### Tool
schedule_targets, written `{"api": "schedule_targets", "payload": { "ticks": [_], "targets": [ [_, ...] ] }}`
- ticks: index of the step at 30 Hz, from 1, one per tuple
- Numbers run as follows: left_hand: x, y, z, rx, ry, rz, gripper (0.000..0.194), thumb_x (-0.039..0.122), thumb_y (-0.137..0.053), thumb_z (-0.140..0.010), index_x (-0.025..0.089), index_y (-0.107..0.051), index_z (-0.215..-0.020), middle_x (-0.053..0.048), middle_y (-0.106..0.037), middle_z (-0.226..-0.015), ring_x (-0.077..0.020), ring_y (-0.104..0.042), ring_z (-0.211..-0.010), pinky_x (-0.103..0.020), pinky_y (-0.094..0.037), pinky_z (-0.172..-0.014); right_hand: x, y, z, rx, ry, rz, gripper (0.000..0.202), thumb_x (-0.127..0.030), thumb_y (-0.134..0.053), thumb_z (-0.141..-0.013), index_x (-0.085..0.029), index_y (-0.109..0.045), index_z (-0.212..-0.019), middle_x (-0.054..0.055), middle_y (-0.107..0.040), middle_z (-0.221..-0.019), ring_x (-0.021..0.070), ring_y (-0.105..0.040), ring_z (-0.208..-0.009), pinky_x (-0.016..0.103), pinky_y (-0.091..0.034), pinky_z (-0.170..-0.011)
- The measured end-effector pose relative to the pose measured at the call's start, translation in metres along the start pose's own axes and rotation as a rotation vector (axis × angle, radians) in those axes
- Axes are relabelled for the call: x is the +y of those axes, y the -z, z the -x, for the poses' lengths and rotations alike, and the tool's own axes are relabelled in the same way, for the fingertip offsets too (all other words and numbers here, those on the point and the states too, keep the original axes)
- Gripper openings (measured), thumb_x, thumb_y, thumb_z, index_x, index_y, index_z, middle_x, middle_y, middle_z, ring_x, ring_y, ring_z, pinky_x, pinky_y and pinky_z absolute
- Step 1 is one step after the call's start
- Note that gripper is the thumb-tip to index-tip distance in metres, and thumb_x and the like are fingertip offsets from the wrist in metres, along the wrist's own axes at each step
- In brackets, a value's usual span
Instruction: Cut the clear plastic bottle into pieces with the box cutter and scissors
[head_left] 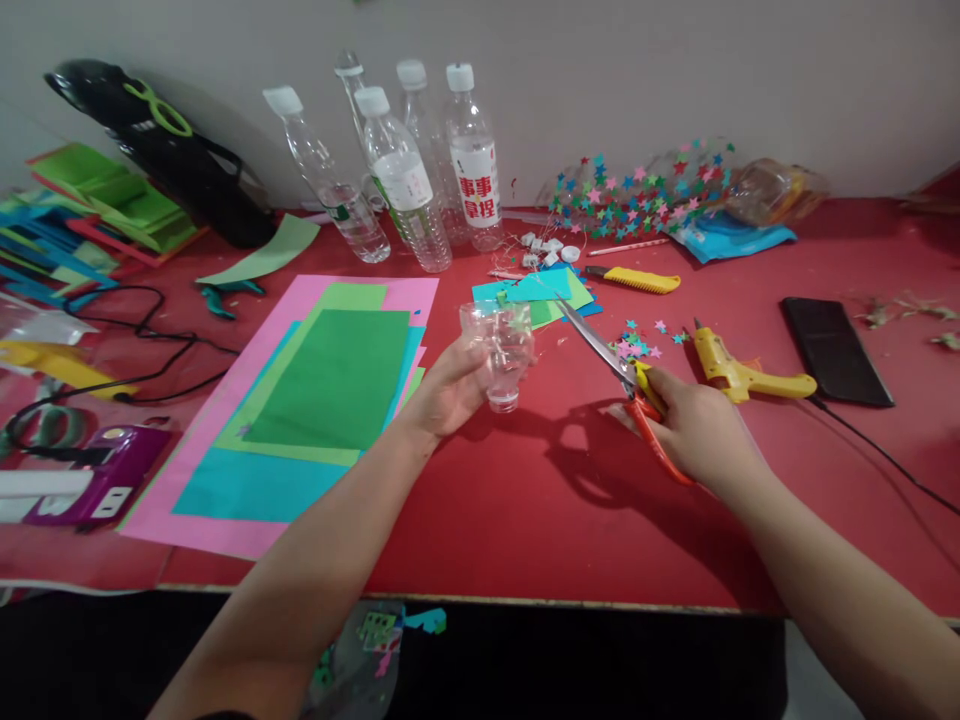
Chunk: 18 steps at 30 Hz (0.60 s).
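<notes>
My left hand (pixel 454 385) is wrapped round the cut-off top of a clear plastic bottle (pixel 504 365), held neck down above the red table. In my right hand (pixel 694 425) is a pair of scissors (pixel 600 345) with red and yellow handles. Its blades point up and to the left, towards the bottle top but apart from it. Beyond the blades lie small blue and green paper pieces (pixel 551 288). Loose paper stars (pixel 637 345) lie just past the scissors, and a yellow glue gun (pixel 739 370) rests to their right.
Several plastic bottles (pixel 405 190) with white caps stand at the back. Stacked coloured paper sheets (pixel 330 380) lie on the left. A yellow-handled cutter (pixel 637 280), a star-covered clear bottle (pixel 637 200) and a black phone (pixel 836 350) are farther right. A purple power strip (pixel 124 470) sits at far left.
</notes>
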<state>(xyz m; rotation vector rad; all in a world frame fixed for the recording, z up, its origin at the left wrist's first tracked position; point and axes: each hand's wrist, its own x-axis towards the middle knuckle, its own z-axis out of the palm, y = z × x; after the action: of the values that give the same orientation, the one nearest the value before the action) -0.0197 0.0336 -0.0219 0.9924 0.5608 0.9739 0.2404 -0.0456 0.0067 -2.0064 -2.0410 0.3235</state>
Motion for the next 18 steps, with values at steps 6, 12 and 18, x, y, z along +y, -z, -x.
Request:
{"api": "schedule_targets", "payload": {
  "ticks": [6,12,18],
  "targets": [
    [-0.006,-0.009,-0.002,0.134,-0.193,-0.141,0.063,0.032,-0.088,-0.059,0.026,-0.051,-0.110,-0.001,-0.067,-0.106,-0.0175,-0.070,-0.086,-0.031,-0.055,-0.076,-0.003,0.000,-0.001,-0.020,-0.031,0.010,0.055,-0.079,-0.027,-0.082,-0.027,-0.033,-0.068,0.000,-0.044,-0.050,0.0175,-0.040,-0.045,0.027,-0.023,-0.049],
    [-0.007,-0.009,-0.003,0.214,-0.240,-0.179,0.064,0.043,-0.084,-0.066,0.028,-0.048,-0.117,-0.002,-0.066,-0.102,-0.0173,-0.069,-0.085,-0.031,-0.054,-0.074,-0.001,-0.005,-0.003,-0.049,-0.073,0.005,0.056,-0.081,-0.025,-0.079,-0.026,-0.031,-0.069,0.001,-0.045,-0.053,0.0174,-0.039,-0.048,0.027,-0.022,-0.050],
    [-0.014,-0.003,-0.005,0.145,-0.351,-0.345,0.062,0.043,-0.081,-0.072,0.034,-0.051,-0.126,-0.003,-0.058,-0.119,-0.0205,-0.064,-0.107,-0.040,-0.053,-0.094,0.002,-0.009,-0.004,-0.046,-0.061,-0.015,0.057,-0.079,-0.027,-0.082,-0.025,-0.042,-0.071,0.001,-0.046,-0.053,0.0176,-0.040,-0.047,0.027,-0.023,-0.050]
  ]
}}
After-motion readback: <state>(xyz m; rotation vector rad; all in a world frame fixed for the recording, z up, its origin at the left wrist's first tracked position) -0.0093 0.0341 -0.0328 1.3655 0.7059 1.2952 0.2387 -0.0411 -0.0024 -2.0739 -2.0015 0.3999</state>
